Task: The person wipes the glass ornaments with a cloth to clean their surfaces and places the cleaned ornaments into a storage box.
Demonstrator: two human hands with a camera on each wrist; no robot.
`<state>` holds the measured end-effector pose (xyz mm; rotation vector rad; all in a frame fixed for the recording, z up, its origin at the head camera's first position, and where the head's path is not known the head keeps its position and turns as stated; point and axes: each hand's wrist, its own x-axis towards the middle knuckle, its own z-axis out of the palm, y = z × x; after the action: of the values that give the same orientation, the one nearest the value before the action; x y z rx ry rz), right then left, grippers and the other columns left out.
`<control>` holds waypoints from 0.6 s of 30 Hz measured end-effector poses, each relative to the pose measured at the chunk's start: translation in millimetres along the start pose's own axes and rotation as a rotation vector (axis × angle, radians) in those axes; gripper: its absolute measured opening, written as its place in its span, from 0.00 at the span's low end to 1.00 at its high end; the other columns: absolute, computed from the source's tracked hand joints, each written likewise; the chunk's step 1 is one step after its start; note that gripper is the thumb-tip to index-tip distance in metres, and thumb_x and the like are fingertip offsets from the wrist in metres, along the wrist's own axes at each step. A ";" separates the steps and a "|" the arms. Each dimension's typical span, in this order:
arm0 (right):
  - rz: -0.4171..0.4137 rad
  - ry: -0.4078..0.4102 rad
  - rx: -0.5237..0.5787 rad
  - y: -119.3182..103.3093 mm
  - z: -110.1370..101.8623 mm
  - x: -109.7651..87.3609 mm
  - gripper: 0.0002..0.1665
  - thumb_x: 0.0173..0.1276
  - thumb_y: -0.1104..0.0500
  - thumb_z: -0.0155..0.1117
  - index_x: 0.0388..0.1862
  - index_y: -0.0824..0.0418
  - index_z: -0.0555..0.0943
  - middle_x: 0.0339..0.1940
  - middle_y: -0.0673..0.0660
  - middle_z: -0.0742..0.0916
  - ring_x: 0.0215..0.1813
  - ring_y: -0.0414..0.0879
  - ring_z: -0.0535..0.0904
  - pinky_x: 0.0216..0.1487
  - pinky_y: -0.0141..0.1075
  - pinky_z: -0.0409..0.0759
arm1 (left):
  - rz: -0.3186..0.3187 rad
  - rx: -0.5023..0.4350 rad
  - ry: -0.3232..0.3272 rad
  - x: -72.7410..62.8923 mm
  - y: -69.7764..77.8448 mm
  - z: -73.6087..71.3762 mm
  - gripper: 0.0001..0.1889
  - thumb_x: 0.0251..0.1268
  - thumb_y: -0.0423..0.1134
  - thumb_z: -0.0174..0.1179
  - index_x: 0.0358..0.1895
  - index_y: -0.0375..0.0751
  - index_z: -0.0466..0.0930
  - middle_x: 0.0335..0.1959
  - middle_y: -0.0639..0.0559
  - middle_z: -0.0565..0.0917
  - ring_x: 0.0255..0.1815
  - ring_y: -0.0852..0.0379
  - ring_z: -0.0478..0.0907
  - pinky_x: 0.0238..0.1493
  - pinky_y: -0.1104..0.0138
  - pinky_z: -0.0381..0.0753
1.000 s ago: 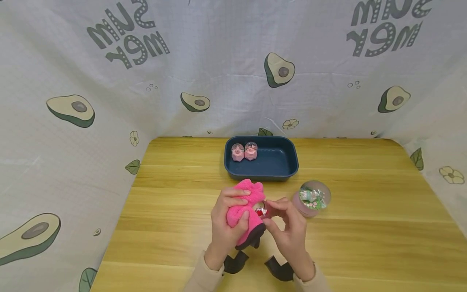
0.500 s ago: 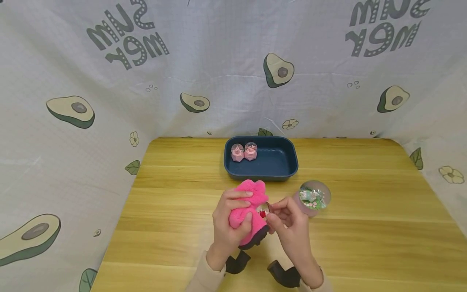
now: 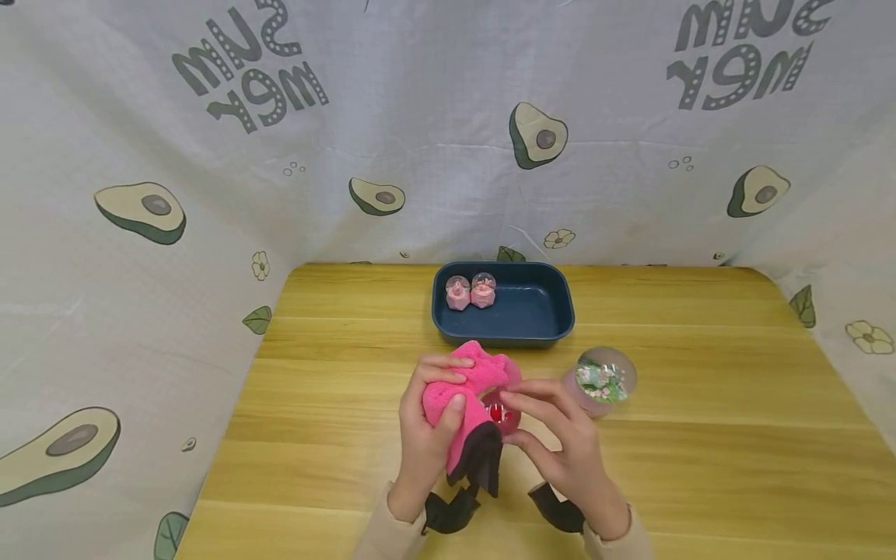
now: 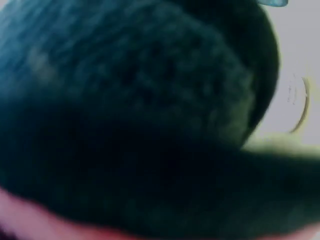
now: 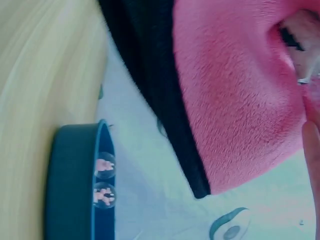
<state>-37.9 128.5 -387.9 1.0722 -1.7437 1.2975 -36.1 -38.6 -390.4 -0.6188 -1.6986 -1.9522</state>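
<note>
My left hand [image 3: 420, 443] grips a bunched pink cloth [image 3: 476, 379] with a black border, which hangs down toward the table. Beside it, my right hand [image 3: 570, 435] pinches a small snow globe [image 3: 499, 414] with a red figure inside and pink around it. The cloth lies against the globe's left side and hides part of it. In the right wrist view, the cloth [image 5: 235, 100] fills the upper right, and a finger [image 5: 312, 150] shows at the edge. A dark, blurred surface fills most of the left wrist view.
A blue rectangular tray [image 3: 504, 341] stands at the back of the wooden table [image 3: 700, 373], with two small pink snow globes [image 3: 470, 292] in its left end. A larger snow globe [image 3: 603, 381] stands right of my right hand. A printed curtain [image 3: 448, 93] rises behind.
The small globe has turned in my right fingers, showing more pink around the red figure. The cloth and left hand have shifted slightly left. The tray and large globe stay put.
</note>
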 end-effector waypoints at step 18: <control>0.270 0.206 0.377 2.8 18.9 -22.7 0.29 0.63 0.58 0.66 0.47 0.83 0.70 0.48 0.62 0.79 0.45 0.44 0.76 0.42 0.25 0.76 | 0.361 0.203 -0.018 -4.1 -12.7 8.4 0.14 0.66 0.45 0.55 0.40 0.34 0.70 0.45 0.39 0.77 0.48 0.46 0.76 0.45 0.60 0.81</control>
<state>-32.2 115.4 -413.9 0.8797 -1.5626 1.8920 -40.6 -28.5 -401.6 -0.8036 -1.6369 -1.5086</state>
